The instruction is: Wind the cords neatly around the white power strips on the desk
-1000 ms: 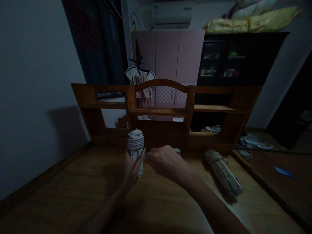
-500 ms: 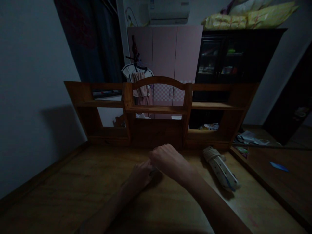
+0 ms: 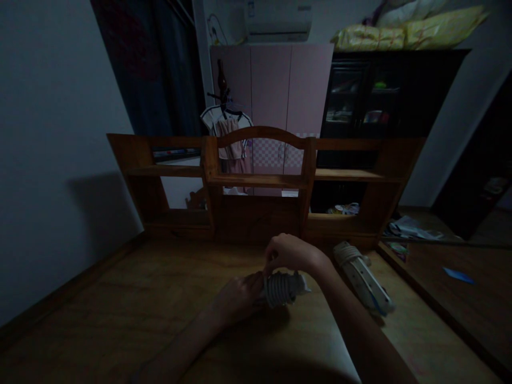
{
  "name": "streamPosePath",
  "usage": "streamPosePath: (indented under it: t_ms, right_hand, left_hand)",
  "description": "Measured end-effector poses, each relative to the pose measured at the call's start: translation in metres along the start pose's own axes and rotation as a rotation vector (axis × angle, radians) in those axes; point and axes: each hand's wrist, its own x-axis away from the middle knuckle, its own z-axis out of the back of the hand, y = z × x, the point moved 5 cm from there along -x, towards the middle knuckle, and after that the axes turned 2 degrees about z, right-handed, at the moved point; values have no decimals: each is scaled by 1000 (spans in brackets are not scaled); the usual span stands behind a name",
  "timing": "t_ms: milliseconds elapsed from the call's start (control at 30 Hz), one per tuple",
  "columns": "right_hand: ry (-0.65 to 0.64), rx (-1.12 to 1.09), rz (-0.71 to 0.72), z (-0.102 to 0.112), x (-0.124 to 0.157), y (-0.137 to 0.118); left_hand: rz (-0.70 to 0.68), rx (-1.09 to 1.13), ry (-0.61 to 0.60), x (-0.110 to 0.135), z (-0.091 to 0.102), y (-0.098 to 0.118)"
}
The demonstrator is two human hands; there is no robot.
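One power strip point(image 3: 283, 288) swung sideways in left hand point(image 3: 239, 298); second strip point(image 3: 363, 280) apart.

Along the table's point(image 3: 132, 298) far edge stands a wooden shelf unit point(image 3: 256, 181). Behind it — a pink wardrobe point(image 3: 272, 85) below a white air conditioner point(image 3: 278, 21), a dark-trimmed white shirt point(image 3: 214, 116) hanging, and a black cabinet point(image 3: 420, 96) topped with yellow bags point(image 3: 368, 38). Beyond the table's right edge — a flat blue packet point(image 3: 458, 275).

In dim light, a pink wardrobe point(image 3: 272, 90) stands beside a dark glass-fronted cabinet point(image 3: 426, 90).
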Motion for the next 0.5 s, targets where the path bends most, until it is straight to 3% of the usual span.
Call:
streamPosePath:
  t_ms: [100, 200, 367, 500]
  right_hand:
    - [158, 246, -115, 5, 1, -9]
    - [198, 268, -86, 7, -2, -6]
    - [143, -31, 21, 4, -9, 26]
    - [41, -396, 67, -6, -13, 42]
  left_hand:
    - [73, -19, -38, -1, 3, -3]
    - [118, -30, 15, -2, 9, -6]
    - [92, -98, 2, 3, 4, -12]
    - [157, -85, 75, 9, 1, -14]
